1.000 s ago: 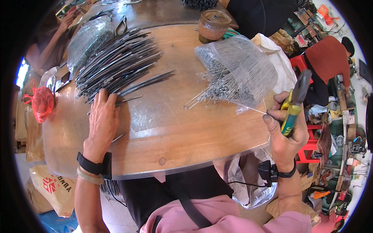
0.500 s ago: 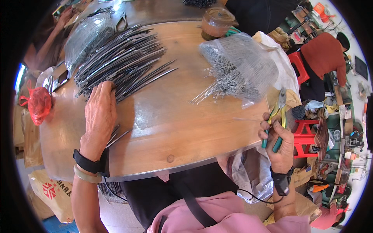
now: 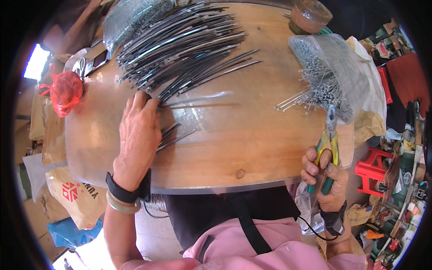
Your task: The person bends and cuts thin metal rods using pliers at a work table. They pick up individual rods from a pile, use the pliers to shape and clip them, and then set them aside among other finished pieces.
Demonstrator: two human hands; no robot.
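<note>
Below a large pile of dark, thin metal rods [image 3: 180,49] on the wooden table, my left hand [image 3: 137,135] has its fingertips pinched together. A blurred thin rod [image 3: 198,105] runs right from those fingertips. A few more short dark rods [image 3: 173,137] lie just right of the left wrist. My right hand [image 3: 330,175], at the table's right front edge, is wrapped around pliers [image 3: 330,130] with green and yellow handles, jaws pointing away from me. A thin wire shows by the fingers of this hand. Beyond the pliers lies a clear plastic bag [image 3: 346,63] spilling thin round-ended wires [image 3: 317,90].
A red plastic bag [image 3: 66,92] hangs at the table's left edge. A lidded jar [image 3: 310,17] stands at the far right, and another bag [image 3: 130,22] lies behind the rods. Right of the table is a red stool [image 3: 373,171]; a person in a rust-coloured top [image 3: 409,81] is beyond.
The whole view has shifted, with the table lying higher and further right. My left hand has come away from the pile's near-left end towards me, a blurred rod at its fingertips. The pliers stay in my right hand.
</note>
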